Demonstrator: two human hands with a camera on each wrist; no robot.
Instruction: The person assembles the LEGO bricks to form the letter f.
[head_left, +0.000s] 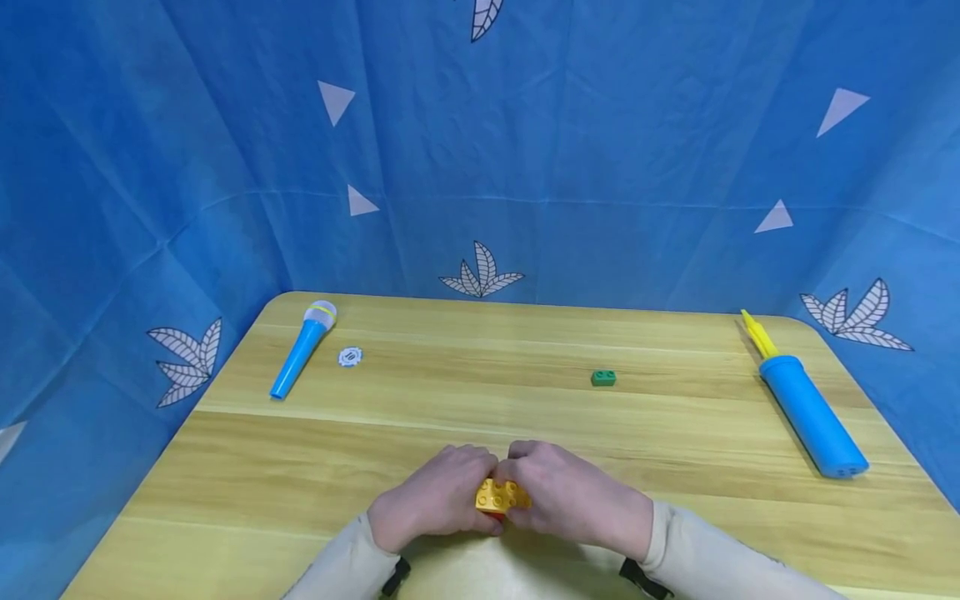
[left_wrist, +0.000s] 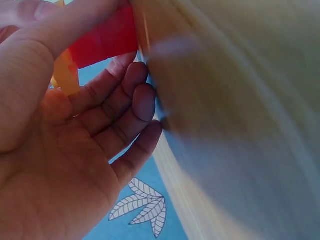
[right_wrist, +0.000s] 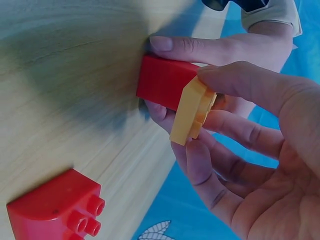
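Observation:
Both hands meet at the near middle of the table around a yellow brick (head_left: 492, 497) that sits on a red block (right_wrist: 165, 82). My left hand (head_left: 442, 493) holds the red block between thumb and fingers, low against the tabletop; the left wrist view shows the red block (left_wrist: 107, 40) beside its thumb. My right hand (head_left: 562, 493) pinches the yellow brick (right_wrist: 187, 110) between thumb and fingertips. Another red block (right_wrist: 55, 205), with a rounded side and studs, lies on the table in the right wrist view; the head view does not show it.
On the wooden table (head_left: 450, 392) are a blue toy microphone (head_left: 300, 354), a round chip (head_left: 350, 357) and a small green brick (head_left: 603, 378). A blue pump (head_left: 813, 417) with a yellow nozzle lies at the right. A blue patterned cloth (head_left: 600, 167) hangs behind.

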